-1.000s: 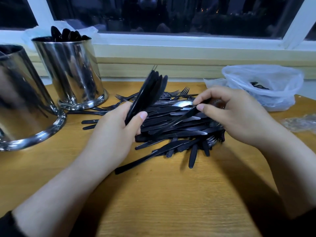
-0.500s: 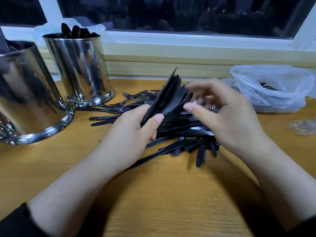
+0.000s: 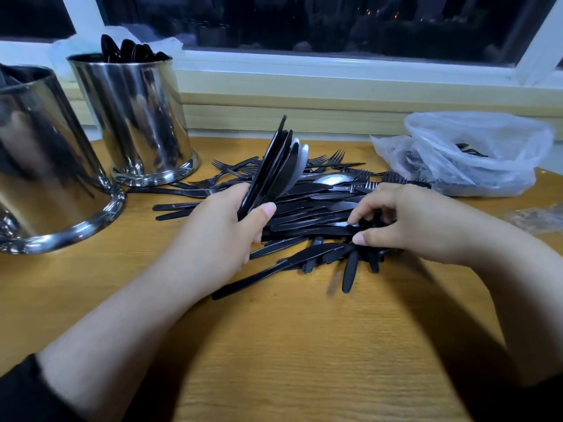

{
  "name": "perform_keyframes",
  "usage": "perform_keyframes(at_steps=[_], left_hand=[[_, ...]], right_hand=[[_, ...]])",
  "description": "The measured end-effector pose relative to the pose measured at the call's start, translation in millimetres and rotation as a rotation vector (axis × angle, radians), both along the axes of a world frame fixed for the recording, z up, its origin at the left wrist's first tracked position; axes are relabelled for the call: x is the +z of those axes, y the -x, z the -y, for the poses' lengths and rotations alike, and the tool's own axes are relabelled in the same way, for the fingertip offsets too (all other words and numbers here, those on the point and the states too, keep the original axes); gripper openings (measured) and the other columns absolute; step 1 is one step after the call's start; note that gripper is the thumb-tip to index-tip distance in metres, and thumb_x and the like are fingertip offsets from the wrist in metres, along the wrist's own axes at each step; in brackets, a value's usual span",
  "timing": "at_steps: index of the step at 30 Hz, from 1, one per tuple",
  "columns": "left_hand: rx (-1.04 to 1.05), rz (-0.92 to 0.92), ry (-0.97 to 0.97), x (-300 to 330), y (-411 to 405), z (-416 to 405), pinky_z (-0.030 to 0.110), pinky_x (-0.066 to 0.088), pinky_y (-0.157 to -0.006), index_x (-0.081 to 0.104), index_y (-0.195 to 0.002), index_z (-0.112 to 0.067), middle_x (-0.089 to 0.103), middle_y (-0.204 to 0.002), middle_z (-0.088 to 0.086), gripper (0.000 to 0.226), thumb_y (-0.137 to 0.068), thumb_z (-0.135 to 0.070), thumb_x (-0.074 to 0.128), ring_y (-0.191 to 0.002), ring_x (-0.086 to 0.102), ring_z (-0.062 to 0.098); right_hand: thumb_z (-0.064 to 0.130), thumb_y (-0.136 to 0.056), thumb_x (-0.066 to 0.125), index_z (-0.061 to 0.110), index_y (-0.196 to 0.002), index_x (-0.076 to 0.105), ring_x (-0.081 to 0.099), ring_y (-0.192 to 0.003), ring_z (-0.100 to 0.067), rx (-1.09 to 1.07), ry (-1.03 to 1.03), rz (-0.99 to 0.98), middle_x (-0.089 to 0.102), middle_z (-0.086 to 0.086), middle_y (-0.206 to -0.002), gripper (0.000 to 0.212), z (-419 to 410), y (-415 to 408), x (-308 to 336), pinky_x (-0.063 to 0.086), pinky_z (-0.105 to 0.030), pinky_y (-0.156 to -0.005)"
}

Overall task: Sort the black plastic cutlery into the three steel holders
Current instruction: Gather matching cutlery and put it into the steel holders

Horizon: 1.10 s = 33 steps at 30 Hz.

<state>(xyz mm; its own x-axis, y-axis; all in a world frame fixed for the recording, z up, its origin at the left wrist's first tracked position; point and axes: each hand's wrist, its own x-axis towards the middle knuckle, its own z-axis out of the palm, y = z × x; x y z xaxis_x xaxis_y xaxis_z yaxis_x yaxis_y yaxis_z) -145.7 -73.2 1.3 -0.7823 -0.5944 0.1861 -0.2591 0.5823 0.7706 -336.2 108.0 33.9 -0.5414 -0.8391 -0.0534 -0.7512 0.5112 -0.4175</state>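
Knives (image 3: 275, 170) in left hand (image 3: 219, 236), no lettering

The two round steel holders (image 3: 134, 117) are polished metal, mirror-bright and smooth. The heap of black plastic cutlery (image 3: 307, 214) on the desk is glossy and catches pale highlights. The light brown wooden desk (image 3: 289, 345) has a fine grain and a dull sheen. The thin clear plastic bag (image 3: 475, 153) is crinkled and translucent

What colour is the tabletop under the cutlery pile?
Light yellowish-brown wood grain on the tabletop, clearest in the head view.
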Motion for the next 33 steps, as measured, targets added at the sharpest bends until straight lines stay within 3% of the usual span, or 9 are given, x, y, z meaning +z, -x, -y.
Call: perform_keyframes(at_steps=[2, 6, 10, 14, 20, 24, 29, 33], left_hand=[[-0.011, 0.002, 0.018, 0, 0, -1, 0.02, 0.047, -0.05, 0.051, -0.077, -0.018, 0.056, -0.05, -0.009, 0.034, -0.105, -0.038, 0.051, -0.042, 0.05, 0.005], [-0.014, -0.007, 0.033, 0, 0, -2, 0.027, 0.047, -0.057, 0.05, -0.074, -0.022, 0.055, -0.05, -0.012, 0.034, -0.104, -0.038, 0.052, -0.045, 0.05, 0.003], [0.003, -0.015, 0.027, 1, 0, -3, 0.024, 0.041, -0.056, 0.05, -0.074, -0.024, 0.056, -0.05, -0.015, 0.033, -0.105, -0.036, 0.052, -0.047, 0.052, 0.001], [0.015, -0.023, 0.03, 1, -1, -4, 0.015, 0.041, -0.05, 0.051, -0.075, -0.022, 0.056, -0.05, -0.016, 0.032, -0.105, -0.035, 0.052, -0.045, 0.052, 0.001], [0.015, -0.015, 0.044, 2, -1, -5, 0.025, 0.04, -0.059, 0.053, -0.076, -0.022, 0.057, -0.052, -0.016, 0.032, -0.105, -0.037, 0.052, -0.049, 0.055, -0.002], [0.009, -0.03, 0.044, 0, -1, -3, 0.027, 0.042, -0.059, 0.053, -0.076, -0.022, 0.057, -0.052, -0.015, 0.032, -0.105, -0.037, 0.052, -0.048, 0.053, 0.0], [0.02, -0.042, 0.033, 2, -2, -3, 0.027, 0.045, -0.057, 0.053, -0.078, -0.022, 0.058, -0.053, -0.015, 0.031, -0.105, -0.038, 0.051, -0.046, 0.052, 0.003], [0.044, -0.083, 0.034, 2, -2, -2, 0.034, 0.05, -0.06, 0.054, -0.076, -0.023, 0.058, -0.054, -0.014, 0.032, -0.104, -0.038, 0.052, -0.048, 0.052, 0.004]], right_hand=[[0.041, -0.082, 0.08, 0.04, -0.095, 0.071, 0.053, -0.083, 0.005, -0.001, 0.009, -0.017, 0.056, 0.017, -0.096, 0.016, 1, 1, -1, 0.038, -0.016, -0.071], [0.032, -0.086, 0.078, 0.036, -0.09, 0.071, 0.05, -0.074, 0.016, 0.013, 0.036, -0.047, 0.054, 0.017, -0.086, 0.009, 3, 1, -4, 0.036, -0.007, -0.062], [0.03, -0.088, 0.076, 0.034, -0.086, 0.071, 0.05, -0.07, 0.016, 0.014, 0.052, -0.065, 0.055, 0.017, -0.084, 0.006, 5, 3, -7, 0.036, -0.009, -0.06], [0.035, -0.084, 0.079, 0.039, -0.093, 0.07, 0.052, -0.067, 0.005, 0.01, 0.046, -0.028, 0.06, 0.015, -0.091, 0.013, 6, 5, -10, 0.036, -0.016, -0.06], [0.035, -0.086, 0.078, 0.039, -0.091, 0.072, 0.051, -0.071, 0.01, 0.01, 0.056, -0.06, 0.059, 0.017, -0.09, 0.008, 8, 5, -11, 0.034, -0.014, -0.058], [0.035, -0.093, 0.07, 0.037, -0.092, 0.073, 0.051, -0.078, 0.008, 0.008, 0.056, -0.094, 0.059, 0.021, -0.093, 0.004, 7, 5, -13, 0.032, -0.013, -0.063], [0.034, -0.096, 0.066, 0.036, -0.091, 0.072, 0.054, -0.095, 0.004, 0.019, 0.078, -0.122, 0.058, 0.023, -0.1, 0.009, 9, 5, -12, 0.041, -0.025, -0.083], [0.034, -0.099, 0.061, 0.037, -0.088, 0.066, 0.054, -0.093, 0.006, 0.032, 0.121, -0.149, 0.058, 0.021, -0.1, 0.012, 6, 4, -8, 0.037, -0.01, -0.075]])
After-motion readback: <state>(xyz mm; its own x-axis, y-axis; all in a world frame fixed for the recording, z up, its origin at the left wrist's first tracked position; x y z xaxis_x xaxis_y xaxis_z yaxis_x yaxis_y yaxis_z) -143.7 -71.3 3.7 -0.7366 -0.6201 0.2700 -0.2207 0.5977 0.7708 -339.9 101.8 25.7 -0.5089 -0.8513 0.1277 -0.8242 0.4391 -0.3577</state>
